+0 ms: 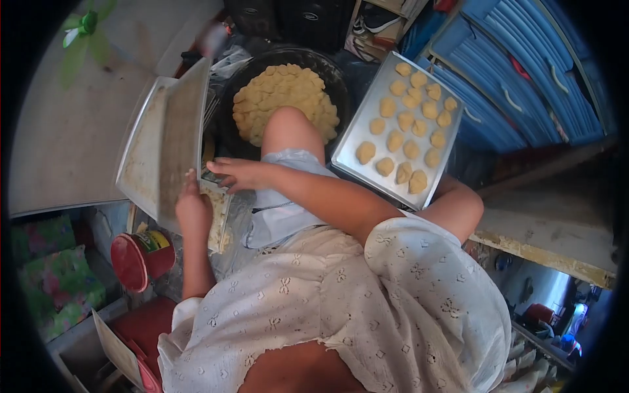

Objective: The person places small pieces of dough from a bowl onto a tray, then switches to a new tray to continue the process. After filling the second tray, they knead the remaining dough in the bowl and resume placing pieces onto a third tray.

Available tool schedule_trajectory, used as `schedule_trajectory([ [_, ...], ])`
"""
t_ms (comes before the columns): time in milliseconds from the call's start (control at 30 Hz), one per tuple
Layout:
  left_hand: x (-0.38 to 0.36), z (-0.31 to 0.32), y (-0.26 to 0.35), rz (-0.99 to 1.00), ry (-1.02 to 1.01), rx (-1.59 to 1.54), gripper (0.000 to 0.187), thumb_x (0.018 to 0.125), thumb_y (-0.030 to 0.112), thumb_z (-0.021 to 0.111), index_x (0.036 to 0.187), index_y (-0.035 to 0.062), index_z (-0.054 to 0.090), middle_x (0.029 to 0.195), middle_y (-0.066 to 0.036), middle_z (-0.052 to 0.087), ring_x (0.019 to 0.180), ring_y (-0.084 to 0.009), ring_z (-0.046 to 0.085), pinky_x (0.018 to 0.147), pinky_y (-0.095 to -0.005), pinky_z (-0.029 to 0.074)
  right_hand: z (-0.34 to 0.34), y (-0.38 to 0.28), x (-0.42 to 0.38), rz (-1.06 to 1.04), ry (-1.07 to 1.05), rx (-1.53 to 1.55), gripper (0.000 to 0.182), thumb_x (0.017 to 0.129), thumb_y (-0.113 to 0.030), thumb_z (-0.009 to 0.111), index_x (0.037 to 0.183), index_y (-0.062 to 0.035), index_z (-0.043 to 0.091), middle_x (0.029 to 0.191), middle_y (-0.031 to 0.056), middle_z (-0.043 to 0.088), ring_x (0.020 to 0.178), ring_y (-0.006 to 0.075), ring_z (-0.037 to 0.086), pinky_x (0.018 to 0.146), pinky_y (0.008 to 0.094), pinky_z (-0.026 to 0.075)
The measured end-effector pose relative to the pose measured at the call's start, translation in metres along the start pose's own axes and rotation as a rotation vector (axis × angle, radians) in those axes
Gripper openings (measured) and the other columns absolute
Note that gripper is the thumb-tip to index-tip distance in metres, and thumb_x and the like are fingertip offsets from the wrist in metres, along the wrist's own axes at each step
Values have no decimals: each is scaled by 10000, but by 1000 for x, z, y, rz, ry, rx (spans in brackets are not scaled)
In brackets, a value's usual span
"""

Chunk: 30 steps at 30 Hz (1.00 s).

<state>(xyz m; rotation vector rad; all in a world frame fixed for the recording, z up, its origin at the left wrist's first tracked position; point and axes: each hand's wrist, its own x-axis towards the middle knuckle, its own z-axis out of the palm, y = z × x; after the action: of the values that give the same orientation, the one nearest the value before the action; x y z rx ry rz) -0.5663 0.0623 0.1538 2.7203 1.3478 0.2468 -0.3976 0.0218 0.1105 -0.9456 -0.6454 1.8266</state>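
Observation:
An empty metal tray [180, 131] stands tilted on its edge at the left, beside another pale metal tray [141, 141]. My left hand [194, 206] is at the lower edge of the upright tray and grips it there. Just right of that edge is my right hand [239, 174], its fingers apart and nothing in them. A dark round basin [226, 134] ahead holds a heap of pale dough pieces [285, 95]. To the right, a silver tray [367, 118] carries several separate dough lumps [405, 121] in rough rows.
A red bucket [141, 259] sits at the lower left, near floral cloth [62, 281]. Blue drawers [517, 72] fill the upper right. A green fan [85, 26] is at the upper left. Shoes [380, 18] lie on a shelf at the back.

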Motion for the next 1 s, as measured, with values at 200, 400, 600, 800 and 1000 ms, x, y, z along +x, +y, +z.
schedule_trajectory([
  [200, -18, 0, 57, 4, 43, -117, 441, 770, 98, 569, 1192, -8, 496, 1072, -237, 574, 883, -373, 594, 766, -444, 475, 6, 13, 15, -70, -5, 159, 256, 849, -214, 563, 1024, -27, 566, 970, 73, 592, 896, 179, 560, 693, 340, 454],
  [400, -3, -34, -10, -162, 330, -412, 630, 832, 429, 585, 1255, -19, 458, 1256, -267, 459, 1211, -379, 402, 1014, -388, 290, -12, -13, -46, -257, 3, 345, 328, 811, -122, 552, 1110, 9, 524, 975, 109, 591, 861, 199, 600, 702, 319, 508],
  [600, 39, -5, -29, -271, -45, -791, 566, 864, 352, 559, 1259, -35, 436, 1062, -152, 557, 938, -215, 531, 811, -306, 403, -70, -37, -162, -343, 195, 65, 514, 755, -111, 618, 1222, 27, 455, 1094, 121, 569, 973, 214, 558, 891, 340, 415],
  [800, 72, 17, 116, -160, -212, -1228, 275, 885, 231, 529, 924, -32, 600, 770, -24, 584, 671, -78, 479, 629, -247, 399, -106, -36, -289, -668, 969, -63, 512, 806, -153, 635, 1235, 29, 421, 1084, 112, 560, 959, 190, 547, 828, 305, 442],
  [1000, 91, 94, 216, -6, -443, -1315, 312, 880, 240, 522, 942, -59, 587, 799, -158, 611, 729, -205, 549, 691, -328, 424, -161, 16, -363, -592, 1405, -246, 393, 831, -138, 608, 1158, 43, 485, 1040, 124, 592, 920, 170, 557, 807, 284, 427],
])
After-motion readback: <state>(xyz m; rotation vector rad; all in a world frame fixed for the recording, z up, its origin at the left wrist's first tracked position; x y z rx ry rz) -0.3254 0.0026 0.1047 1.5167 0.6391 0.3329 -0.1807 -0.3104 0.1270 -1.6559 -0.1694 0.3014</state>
